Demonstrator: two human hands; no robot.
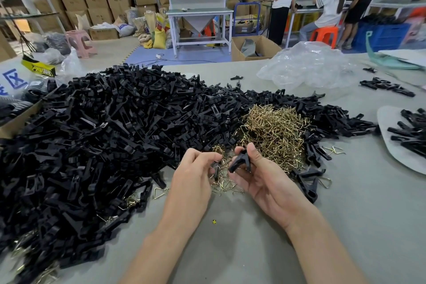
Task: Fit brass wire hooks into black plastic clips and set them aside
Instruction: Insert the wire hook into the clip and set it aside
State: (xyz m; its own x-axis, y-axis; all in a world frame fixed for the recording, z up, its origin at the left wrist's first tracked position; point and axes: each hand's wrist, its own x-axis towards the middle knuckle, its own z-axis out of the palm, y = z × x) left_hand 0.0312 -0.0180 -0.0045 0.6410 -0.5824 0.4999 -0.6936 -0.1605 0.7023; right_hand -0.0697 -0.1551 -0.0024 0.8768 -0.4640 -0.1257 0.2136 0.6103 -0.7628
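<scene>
A huge heap of black plastic clips (103, 136) covers the left and middle of the grey table. A tangled pile of brass wire hooks (274, 131) lies just beyond my hands. My right hand (260, 177) grips a black clip (239, 161) between thumb and fingers, its jaws pointing left. My left hand (193, 173) pinches a small black piece (215, 168) with its fingertips, close to the clip. Loose brass hooks (227, 183) are scattered under both hands.
A pale tray (389, 136) at the right edge holds several clips. More clips (387, 86) lie at the back right beside a crumpled clear plastic bag (309, 67). A cardboard box edge (20, 120) sits at the left. People stand at benches far behind.
</scene>
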